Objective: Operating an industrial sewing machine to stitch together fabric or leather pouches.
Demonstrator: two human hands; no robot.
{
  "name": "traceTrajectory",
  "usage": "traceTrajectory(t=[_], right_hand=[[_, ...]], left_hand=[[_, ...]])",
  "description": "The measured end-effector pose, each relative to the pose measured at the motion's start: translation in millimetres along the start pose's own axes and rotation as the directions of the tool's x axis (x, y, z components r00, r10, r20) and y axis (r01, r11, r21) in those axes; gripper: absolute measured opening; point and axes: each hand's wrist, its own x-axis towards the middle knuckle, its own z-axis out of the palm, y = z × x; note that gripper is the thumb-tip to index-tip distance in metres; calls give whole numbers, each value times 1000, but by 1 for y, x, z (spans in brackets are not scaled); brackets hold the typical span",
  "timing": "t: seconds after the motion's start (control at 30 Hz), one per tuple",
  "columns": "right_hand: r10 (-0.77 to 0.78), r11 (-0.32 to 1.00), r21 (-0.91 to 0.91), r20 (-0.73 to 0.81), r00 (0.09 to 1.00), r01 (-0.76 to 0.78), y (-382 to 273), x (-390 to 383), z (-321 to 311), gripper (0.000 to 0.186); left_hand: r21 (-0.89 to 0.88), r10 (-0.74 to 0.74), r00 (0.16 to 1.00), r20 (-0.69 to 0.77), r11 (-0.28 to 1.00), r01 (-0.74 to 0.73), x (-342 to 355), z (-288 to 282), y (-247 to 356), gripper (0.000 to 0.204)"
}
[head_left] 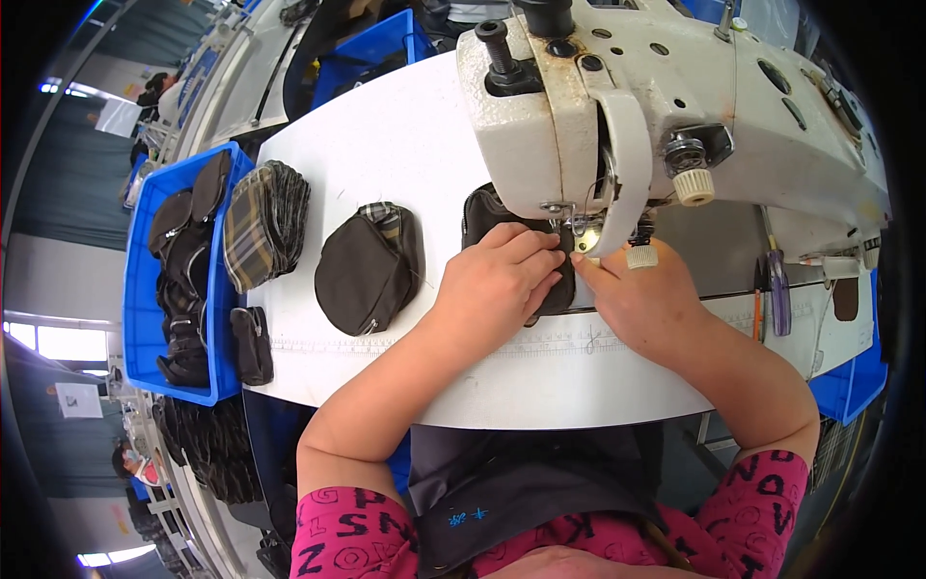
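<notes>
A dark brown fabric pouch (555,301) with a rounded edge lies under the needle area of a white sewing machine (521,145). Across its top rests my left hand (502,275), fingers bent and close together, gripping it beside the presser foot (581,232). My right hand (646,299) is on the other side of the foot, a fingertip against the pouch's right edge; the machine head and a knob hide its other fingers. To the left, another round dark pouch (362,280) with a plaid part and a zipper lies on the white table (386,125).
A stack of plaid pieces (260,227) and a small dark pouch (253,345) sit by the table's left edge. Beside them is a blue bin (135,318) of dark pouches. A purple-handled screwdriver (779,294) and an orange stick (757,314) lie at right. Another blue bin (367,63) stands behind.
</notes>
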Motion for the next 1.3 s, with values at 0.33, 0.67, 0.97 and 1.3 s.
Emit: traceTrajectory(t=[0.33,0.67,0.97,1.3], right_hand=[[75,995,62,-21,997,-73,-1,-1,5,44],[102,988,115,-12,995,-100,-1,-1,7,46],[106,978,188,-44,993,-96,1,3,-1,43],[122,980,165,-33,992,-115,-4,8,-8,28]], left_hand=[[-21,-45,999,-9,999,45,10,5,-13,19],[-29,-28,998,-65,999,27,7,11,-18,17],[-71,-51,997,-61,996,47,9,9,-16,23],[-143,-76,987,-139,988,55,-8,6,-13,30]])
